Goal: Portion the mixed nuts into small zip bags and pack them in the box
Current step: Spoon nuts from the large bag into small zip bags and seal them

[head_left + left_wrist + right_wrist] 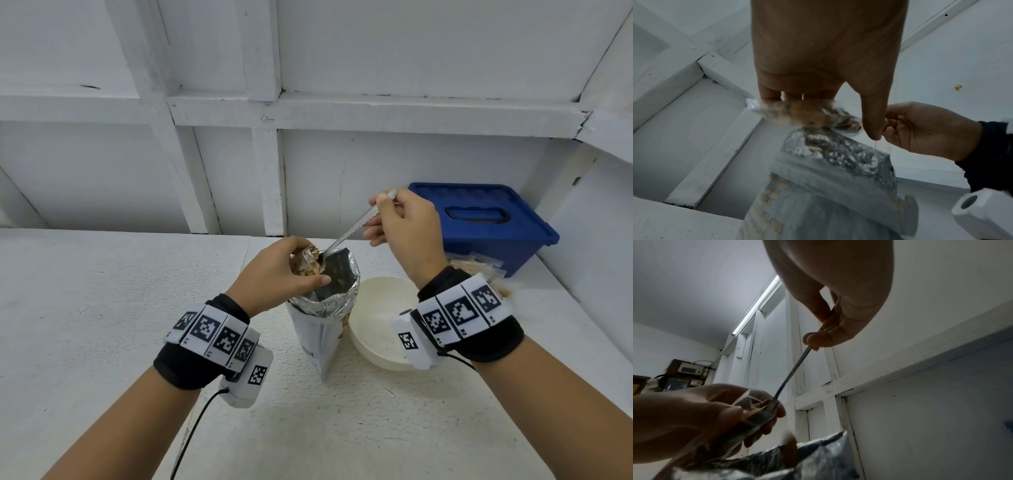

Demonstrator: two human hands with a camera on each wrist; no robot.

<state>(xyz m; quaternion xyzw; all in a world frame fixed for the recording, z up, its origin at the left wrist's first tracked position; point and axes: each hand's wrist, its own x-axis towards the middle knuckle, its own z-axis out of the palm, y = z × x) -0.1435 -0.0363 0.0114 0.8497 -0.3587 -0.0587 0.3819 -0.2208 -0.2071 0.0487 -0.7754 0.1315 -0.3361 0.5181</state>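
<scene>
Left hand holds a small zip bag with fingers and thumb curled round it, directly above the open mouth of the foil nut pouch. The zip bag is clear, partly filled with mixed nuts, and its opening faces the right hand. In the left wrist view the bag hangs just under the fingers and touches or nearly touches the pouch rim; which of the two cannot be told.

Right hand is raised above and to the right of the left hand. It pinches the upper end of a metal spoon between thumb and fingertips. The spoon slopes down and to the left from this hand, and its bowl sits at the mouth of the zip bag, against the left fingers in the right wrist view.

The nut pouch stands upright on the white table, below both hands. A cream bowl stands just beside the pouch, under the right wrist. A blue box with its lid on sits beyond the right hand, at the back right of the table. Filled zip bags lie against the front of the box, partly hidden by the right wrist.
</scene>
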